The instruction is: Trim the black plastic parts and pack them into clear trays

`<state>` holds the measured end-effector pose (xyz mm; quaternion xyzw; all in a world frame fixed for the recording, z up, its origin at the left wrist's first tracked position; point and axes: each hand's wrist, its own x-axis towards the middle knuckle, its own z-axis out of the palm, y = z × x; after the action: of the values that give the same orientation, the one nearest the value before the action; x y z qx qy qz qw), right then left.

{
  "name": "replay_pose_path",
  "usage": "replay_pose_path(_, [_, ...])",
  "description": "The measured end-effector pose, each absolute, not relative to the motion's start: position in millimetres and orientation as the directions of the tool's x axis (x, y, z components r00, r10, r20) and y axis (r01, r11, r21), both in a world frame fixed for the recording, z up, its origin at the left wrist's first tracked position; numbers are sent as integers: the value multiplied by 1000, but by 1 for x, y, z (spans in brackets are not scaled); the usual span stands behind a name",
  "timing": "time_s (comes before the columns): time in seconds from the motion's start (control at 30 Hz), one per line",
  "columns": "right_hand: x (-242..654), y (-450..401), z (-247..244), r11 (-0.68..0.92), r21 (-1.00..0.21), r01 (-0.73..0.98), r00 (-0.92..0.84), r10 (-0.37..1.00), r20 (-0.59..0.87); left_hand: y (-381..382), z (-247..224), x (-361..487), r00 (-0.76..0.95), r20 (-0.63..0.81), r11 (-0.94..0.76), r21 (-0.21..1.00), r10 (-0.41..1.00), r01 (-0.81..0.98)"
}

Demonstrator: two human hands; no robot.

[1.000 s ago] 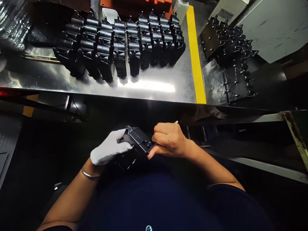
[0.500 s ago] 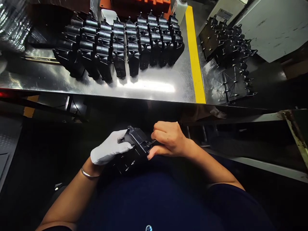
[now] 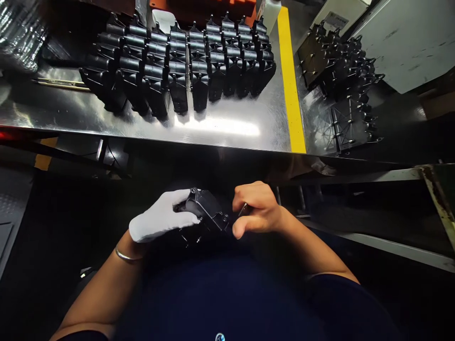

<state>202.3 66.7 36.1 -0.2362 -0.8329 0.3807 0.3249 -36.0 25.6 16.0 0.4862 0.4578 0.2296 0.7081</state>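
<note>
My left hand (image 3: pixel 161 217), in a white glove, grips a black molded plastic part (image 3: pixel 209 208) in front of my body. Its thumb lies along the near side, and the fingers wrap behind, partly hidden. Just right of the part is my bare right hand (image 3: pixel 258 207), fingers curled. A small thin tool (image 3: pixel 243 209) with a shiny edge shows between its fingers and thumb; most of it is covered by the hand, so its exact kind is unclear. A small gap separates the right hand from the part.
Rows of similar black plastic parts (image 3: pixel 177 68) stand on the metal table (image 3: pixel 231 135). Yellow tape (image 3: pixel 291 85) crosses the tabletop, with more black parts (image 3: pixel 341 71) stacked right of it. An orange bin (image 3: pixel 202 12) and a white bottle (image 3: pixel 269 14) are at the back.
My right hand has pulled away to the right from the part's end, showing the tool's shiny edge. My left hand has shifted and turned slightly with the part.
</note>
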Motion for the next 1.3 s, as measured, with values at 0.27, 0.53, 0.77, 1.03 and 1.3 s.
replay_pose_path(0.27, [196,59,33,159,-866,474,-493,863,-111,26,20,-15,60,-168,111,841,984,530])
replay_pose_path(0.53, [195,47,2,-131,-986,104,-9,991,-133,19,1,2,-10,-555,427,651,832,-627])
replay_pose_path(0.77, [171,42,-2,-119,-992,44,-99,987,-123,31,19,13,82,-814,343,148,574,-928])
replay_pose_path(1.03, [176,37,-8,124,-974,191,-166,982,92,28,23,12,166,-827,369,53,536,-928])
replay_pose_path(1.3, [169,34,-8,102,-979,175,-82,993,89,24,26,19,175,-833,378,43,524,-925])
